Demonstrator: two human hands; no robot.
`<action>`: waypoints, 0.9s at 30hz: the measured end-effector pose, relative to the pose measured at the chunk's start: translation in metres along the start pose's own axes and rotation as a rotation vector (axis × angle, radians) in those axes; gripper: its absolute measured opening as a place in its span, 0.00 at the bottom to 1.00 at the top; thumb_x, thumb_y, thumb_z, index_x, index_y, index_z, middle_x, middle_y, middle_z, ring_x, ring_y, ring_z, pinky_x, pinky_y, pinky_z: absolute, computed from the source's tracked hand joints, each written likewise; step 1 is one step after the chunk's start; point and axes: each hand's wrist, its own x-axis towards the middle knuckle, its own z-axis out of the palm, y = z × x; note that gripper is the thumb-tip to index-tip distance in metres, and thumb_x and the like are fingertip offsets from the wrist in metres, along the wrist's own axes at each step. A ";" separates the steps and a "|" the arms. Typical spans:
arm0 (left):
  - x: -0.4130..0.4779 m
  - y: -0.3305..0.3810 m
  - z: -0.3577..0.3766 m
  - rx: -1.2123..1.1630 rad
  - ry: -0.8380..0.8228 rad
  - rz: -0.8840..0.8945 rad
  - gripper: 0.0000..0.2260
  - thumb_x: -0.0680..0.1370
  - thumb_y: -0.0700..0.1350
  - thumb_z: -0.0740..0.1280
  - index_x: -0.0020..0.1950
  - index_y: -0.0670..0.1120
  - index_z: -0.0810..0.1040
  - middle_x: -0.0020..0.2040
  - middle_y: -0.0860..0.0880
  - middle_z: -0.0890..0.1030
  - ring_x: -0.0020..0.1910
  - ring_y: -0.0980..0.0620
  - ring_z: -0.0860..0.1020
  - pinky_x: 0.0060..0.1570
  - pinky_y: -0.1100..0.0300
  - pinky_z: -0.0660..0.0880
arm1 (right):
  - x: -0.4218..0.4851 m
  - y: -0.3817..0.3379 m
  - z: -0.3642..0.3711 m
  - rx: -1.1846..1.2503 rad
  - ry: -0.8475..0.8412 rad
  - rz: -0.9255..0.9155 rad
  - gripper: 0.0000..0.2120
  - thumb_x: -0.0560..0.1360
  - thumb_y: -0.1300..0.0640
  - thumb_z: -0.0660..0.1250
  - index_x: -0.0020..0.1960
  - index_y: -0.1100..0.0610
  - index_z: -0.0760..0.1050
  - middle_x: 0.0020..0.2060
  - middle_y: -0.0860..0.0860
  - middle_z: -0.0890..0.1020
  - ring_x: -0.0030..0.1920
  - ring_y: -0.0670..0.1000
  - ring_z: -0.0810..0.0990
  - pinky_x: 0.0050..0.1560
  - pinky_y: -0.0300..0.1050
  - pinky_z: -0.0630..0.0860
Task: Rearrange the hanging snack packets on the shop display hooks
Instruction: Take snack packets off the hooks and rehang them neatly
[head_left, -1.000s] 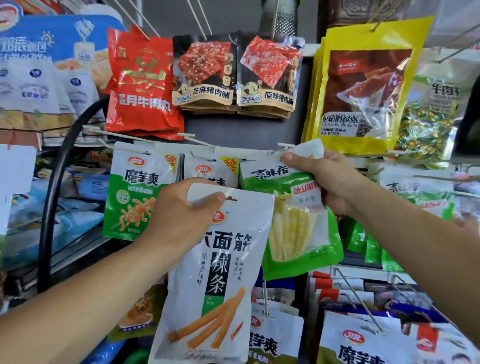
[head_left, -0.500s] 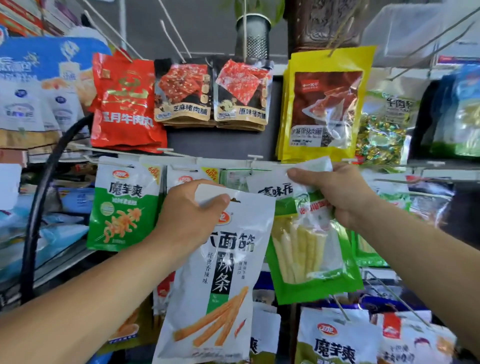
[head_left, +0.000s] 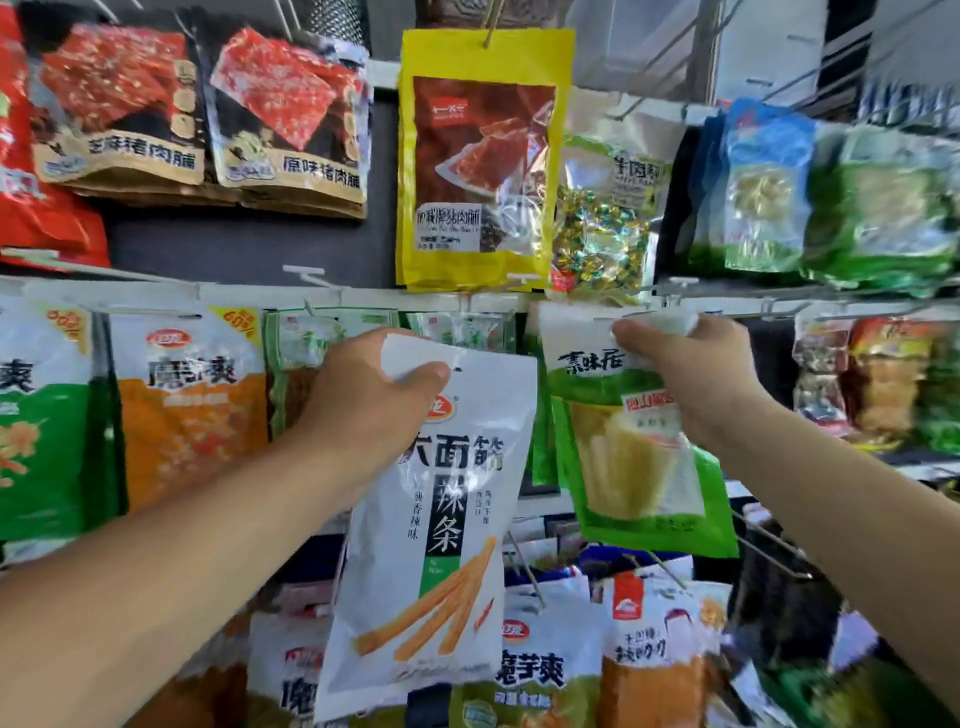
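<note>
- left hand (head_left: 363, 410): fingers (head_left: 423, 375) curled tight on top edge of white packet (head_left: 431, 545); pkt hangs from them toward 6 o'clock, mid-frame.
- right hand (head_left: 696, 374): fingers pinch white header of green packet (head_left: 644, 467), at 3 o'clock of the white one, just under hook rail (head_left: 363, 299).
- white pkt: black lettering, orange sticks pictured.
- green pkt: clear window w/ pale strips.

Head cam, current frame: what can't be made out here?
- Head view: green packet, hang hole covered by the right hand; on a hook or not, cannot tell.
- Head view: white packet, top corner hidden under the left hand.
- Head view: red packet, cut off by the left edge.
- Head view: green bags at upper right, blurred; print unreadable.
</note>
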 end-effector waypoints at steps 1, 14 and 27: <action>0.002 0.000 0.007 -0.009 -0.007 -0.003 0.10 0.79 0.41 0.72 0.41 0.52 0.79 0.39 0.58 0.82 0.28 0.73 0.77 0.27 0.80 0.69 | 0.003 0.002 -0.007 0.010 0.042 -0.001 0.13 0.71 0.60 0.81 0.53 0.63 0.84 0.38 0.55 0.89 0.37 0.56 0.89 0.42 0.61 0.87; 0.022 -0.007 0.054 -0.094 -0.040 -0.035 0.04 0.78 0.43 0.74 0.46 0.52 0.83 0.45 0.55 0.86 0.44 0.59 0.84 0.40 0.65 0.76 | 0.038 0.001 -0.030 0.000 0.010 -0.025 0.05 0.75 0.59 0.78 0.46 0.58 0.82 0.42 0.59 0.89 0.43 0.62 0.89 0.47 0.64 0.87; 0.020 -0.017 0.042 -0.099 -0.056 -0.038 0.03 0.79 0.43 0.73 0.51 0.50 0.85 0.47 0.55 0.87 0.45 0.59 0.85 0.43 0.65 0.78 | 0.051 0.019 -0.026 -0.248 0.130 -0.041 0.15 0.71 0.51 0.82 0.50 0.55 0.79 0.47 0.53 0.88 0.44 0.55 0.89 0.44 0.54 0.87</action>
